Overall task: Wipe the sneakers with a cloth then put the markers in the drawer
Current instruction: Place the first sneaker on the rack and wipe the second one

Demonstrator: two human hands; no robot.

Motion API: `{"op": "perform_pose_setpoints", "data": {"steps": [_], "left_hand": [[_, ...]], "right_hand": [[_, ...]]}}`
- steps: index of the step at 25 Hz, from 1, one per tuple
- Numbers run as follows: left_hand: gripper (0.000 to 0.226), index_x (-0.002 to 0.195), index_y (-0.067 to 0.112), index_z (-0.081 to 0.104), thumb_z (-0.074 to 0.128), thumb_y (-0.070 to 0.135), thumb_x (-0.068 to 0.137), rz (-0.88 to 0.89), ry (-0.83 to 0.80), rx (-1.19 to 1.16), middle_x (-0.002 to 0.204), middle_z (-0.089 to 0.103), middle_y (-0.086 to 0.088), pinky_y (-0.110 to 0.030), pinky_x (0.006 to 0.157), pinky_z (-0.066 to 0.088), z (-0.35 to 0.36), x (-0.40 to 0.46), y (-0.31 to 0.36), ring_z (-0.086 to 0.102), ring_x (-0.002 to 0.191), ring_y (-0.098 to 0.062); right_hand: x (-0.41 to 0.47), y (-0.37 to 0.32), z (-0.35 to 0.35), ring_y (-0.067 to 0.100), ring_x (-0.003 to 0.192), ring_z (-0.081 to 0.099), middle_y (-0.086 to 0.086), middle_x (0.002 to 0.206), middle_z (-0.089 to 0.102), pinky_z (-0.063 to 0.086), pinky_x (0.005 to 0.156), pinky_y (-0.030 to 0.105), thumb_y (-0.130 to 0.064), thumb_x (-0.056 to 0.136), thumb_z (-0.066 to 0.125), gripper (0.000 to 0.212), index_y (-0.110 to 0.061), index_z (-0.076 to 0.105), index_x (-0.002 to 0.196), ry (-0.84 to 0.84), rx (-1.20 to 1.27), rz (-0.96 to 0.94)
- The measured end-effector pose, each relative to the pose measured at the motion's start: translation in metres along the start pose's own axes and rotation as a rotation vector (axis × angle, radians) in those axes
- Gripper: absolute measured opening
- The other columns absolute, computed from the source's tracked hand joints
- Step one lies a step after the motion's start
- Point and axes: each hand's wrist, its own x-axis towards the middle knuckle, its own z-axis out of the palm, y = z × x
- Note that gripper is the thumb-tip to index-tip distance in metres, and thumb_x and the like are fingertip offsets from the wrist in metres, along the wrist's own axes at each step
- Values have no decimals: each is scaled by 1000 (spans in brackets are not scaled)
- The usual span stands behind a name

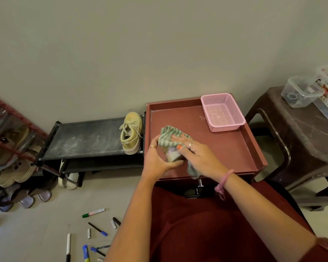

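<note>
A tan sneaker (173, 156) lies on the red-brown cabinet top (233, 146), mostly hidden under a green striped cloth (168, 136). My left hand (158, 160) grips the sneaker's near end from the left. My right hand (196, 155) presses the cloth down onto the sneaker, fingers spread over it, and a tail of cloth hangs past the cabinet's front edge. The second tan sneaker (131, 132) stands on the black shoe rack (87, 138) to the left. Several markers (93, 212) lie scattered on the floor at the lower left. The drawer knob (200, 184) shows just below the cabinet top.
A pink mesh basket (222, 112) sits at the cabinet's back right corner. A brown plastic stool (299, 140) with clear containers (301, 91) stands to the right. Sandals and slippers (15, 173) pile up on a rack at far left. My lap in dark red fabric fills the foreground.
</note>
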Motion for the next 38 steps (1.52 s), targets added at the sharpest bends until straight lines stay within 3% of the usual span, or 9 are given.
{"op": "perform_pose_setpoints", "data": {"steps": [3, 6, 11, 17, 22, 25, 28, 32, 38], "left_hand": [[102, 134, 31, 38, 95, 34, 50, -34, 5, 1, 130, 52, 15, -33, 107, 41, -13, 2, -9, 49, 124, -2], [104, 133, 34, 34, 96, 33, 49, -66, -43, 48, 129, 48, 21, -34, 108, 41, -22, 2, -21, 46, 124, -2], [114, 138, 35, 23, 96, 22, 51, -98, -1, 72, 137, 41, 12, -30, 112, 35, -7, -5, -42, 41, 128, -5], [115, 146, 15, 25, 93, 8, 54, -86, 83, 6, 137, 35, 11, 0, 102, 27, 21, 0, -49, 34, 121, 14], [100, 136, 12, 33, 91, 0, 55, -8, 87, -31, 130, 40, 9, 4, 91, 30, 26, 8, -56, 35, 117, 25], [99, 136, 13, 35, 93, 7, 55, 29, 56, -10, 132, 41, 4, 0, 94, 32, 27, 14, -60, 38, 121, 17], [98, 133, 23, 35, 94, 14, 55, 48, 25, 8, 130, 41, 14, -4, 97, 34, 26, 20, -64, 40, 121, 14], [92, 133, 19, 36, 91, 10, 60, 31, 40, -12, 126, 43, 18, -4, 96, 35, 25, 23, -71, 42, 118, 17], [95, 132, 22, 38, 92, 10, 55, 53, 84, -13, 127, 41, 16, -5, 94, 35, 30, 20, -68, 44, 118, 9]], "right_hand": [[-3, 10, -16, 14, 101, 64, -2, 105, 72, 52, 89, 25, -18, 99, 44, 26, -13, 66, 112, 201, 725, 229], [-12, 30, -28, 24, 100, 66, 11, 114, 68, 56, 80, 36, -27, 99, 43, 33, -9, 60, 122, 330, 1182, 417], [-22, 52, -24, 28, 100, 68, 13, 115, 68, 56, 73, 41, -35, 98, 45, 38, -12, 57, 125, 442, 1258, 539], [-4, 60, -19, 31, 100, 65, 19, 116, 64, 54, 84, 46, 10, 88, 44, 43, -9, 51, 127, 423, 851, 559], [27, 52, -10, 14, 111, 58, 1, 124, 59, 47, 98, 32, 11, 89, 33, 57, -21, 44, 135, 201, 235, 320], [50, 47, 7, 7, 134, 31, -6, 144, 37, 22, 113, 22, 13, 87, 33, 67, -18, 31, 146, 33, -201, 205], [57, 37, 32, 16, 147, -2, -2, 159, 8, 2, 120, 39, 10, 89, 30, 71, -18, 13, 151, -56, -487, 238], [39, 23, 58, 17, 146, -10, -3, 160, -5, -5, 118, 40, 3, 91, 32, 70, -16, 2, 152, -170, -645, 166], [81, 48, 27, 18, 147, -1, -1, 159, 9, 5, 120, 41, 11, 87, 34, 73, -16, 13, 151, -148, -627, 280]]}}
